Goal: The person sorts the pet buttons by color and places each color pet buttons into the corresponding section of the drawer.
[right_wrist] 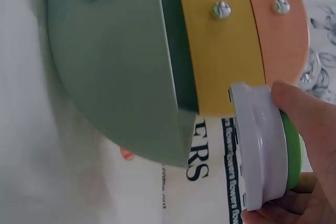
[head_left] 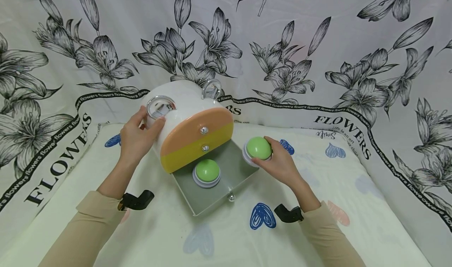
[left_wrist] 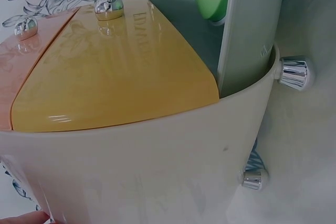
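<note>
A white rounded box (head_left: 183, 96) with an orange drawer (head_left: 190, 128), a yellow drawer (head_left: 183, 153) and a pulled-out grey-green drawer (head_left: 231, 169) stands on the bedding. Inside the open drawer sits a round green push button with a white base (head_left: 207, 171). My left hand (head_left: 139, 131) holds the box's left side beside a chrome ring; in the left wrist view only a fingertip (left_wrist: 26, 219) shows. My right hand (head_left: 282, 161) grips a second green push button (head_left: 259, 148) by its rim, just off the drawer's right edge. Its white base (right_wrist: 261, 145) faces the drawer in the right wrist view.
White bedding (head_left: 159, 235) with heart prints lies under the box. A flower-printed cloth (head_left: 293, 8) hangs behind and at both sides. Chrome knobs (head_left: 231, 197) stick out from the drawer fronts, and small chrome feet (left_wrist: 295, 73) from the box's underside.
</note>
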Action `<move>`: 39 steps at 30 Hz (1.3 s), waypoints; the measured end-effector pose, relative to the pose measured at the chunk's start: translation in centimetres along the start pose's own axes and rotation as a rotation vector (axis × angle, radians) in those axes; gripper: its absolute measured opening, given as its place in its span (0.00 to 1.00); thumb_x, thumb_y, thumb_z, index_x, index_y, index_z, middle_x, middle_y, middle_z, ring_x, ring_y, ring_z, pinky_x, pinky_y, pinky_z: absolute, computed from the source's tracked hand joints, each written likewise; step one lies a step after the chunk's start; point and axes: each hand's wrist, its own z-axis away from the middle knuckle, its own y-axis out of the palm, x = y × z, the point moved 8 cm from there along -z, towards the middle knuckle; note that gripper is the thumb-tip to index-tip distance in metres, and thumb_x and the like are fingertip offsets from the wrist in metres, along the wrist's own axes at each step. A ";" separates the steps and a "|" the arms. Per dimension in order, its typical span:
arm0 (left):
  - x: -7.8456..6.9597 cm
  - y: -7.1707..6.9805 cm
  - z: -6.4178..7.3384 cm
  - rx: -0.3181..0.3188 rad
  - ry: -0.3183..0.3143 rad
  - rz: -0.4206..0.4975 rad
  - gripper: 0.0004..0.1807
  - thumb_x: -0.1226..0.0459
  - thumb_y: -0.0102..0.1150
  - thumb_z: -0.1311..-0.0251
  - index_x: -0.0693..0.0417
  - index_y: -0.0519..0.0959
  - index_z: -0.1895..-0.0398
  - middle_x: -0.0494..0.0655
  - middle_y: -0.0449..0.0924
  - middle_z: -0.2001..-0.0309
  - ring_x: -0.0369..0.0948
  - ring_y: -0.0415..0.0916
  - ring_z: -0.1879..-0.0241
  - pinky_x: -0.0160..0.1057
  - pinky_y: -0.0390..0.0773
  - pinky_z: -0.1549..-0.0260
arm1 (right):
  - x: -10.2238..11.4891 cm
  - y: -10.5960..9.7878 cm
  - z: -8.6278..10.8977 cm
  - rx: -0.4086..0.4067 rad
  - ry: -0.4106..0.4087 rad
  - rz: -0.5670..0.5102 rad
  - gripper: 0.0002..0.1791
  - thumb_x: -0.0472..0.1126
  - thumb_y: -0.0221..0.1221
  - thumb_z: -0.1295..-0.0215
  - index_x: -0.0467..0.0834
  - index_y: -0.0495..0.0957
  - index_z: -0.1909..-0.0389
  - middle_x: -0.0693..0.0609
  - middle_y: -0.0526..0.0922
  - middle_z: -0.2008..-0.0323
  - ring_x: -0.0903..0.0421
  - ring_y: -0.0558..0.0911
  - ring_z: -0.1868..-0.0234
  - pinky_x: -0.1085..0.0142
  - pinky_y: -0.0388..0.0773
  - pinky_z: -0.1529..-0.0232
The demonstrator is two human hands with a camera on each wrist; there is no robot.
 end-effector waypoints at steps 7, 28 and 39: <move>0.0 0.0 -0.1 -0.003 -0.005 -0.007 0.43 0.40 0.53 0.45 0.48 0.55 0.30 0.39 0.50 0.29 0.47 0.57 0.33 0.47 0.71 0.45 | 2.1 1.4 0.1 0.050 -0.073 0.012 0.46 0.52 0.67 0.51 0.37 0.59 0.35 0.41 0.70 0.41 0.46 0.73 0.44 0.53 0.74 0.45; -0.1 0.0 -0.1 -0.004 0.012 0.012 0.41 0.42 0.53 0.44 0.48 0.55 0.30 0.40 0.51 0.29 0.47 0.56 0.33 0.48 0.70 0.44 | 4.8 4.9 0.9 0.176 -0.205 0.140 0.47 0.55 0.69 0.55 0.38 0.62 0.36 0.44 0.72 0.42 0.51 0.75 0.48 0.60 0.78 0.50; -0.1 -0.1 0.0 -0.001 0.016 0.011 0.40 0.43 0.53 0.43 0.48 0.56 0.30 0.39 0.50 0.29 0.47 0.55 0.33 0.49 0.70 0.44 | 5.6 6.3 0.6 0.223 -0.228 0.185 0.45 0.53 0.70 0.56 0.36 0.65 0.39 0.42 0.75 0.48 0.50 0.75 0.52 0.59 0.78 0.53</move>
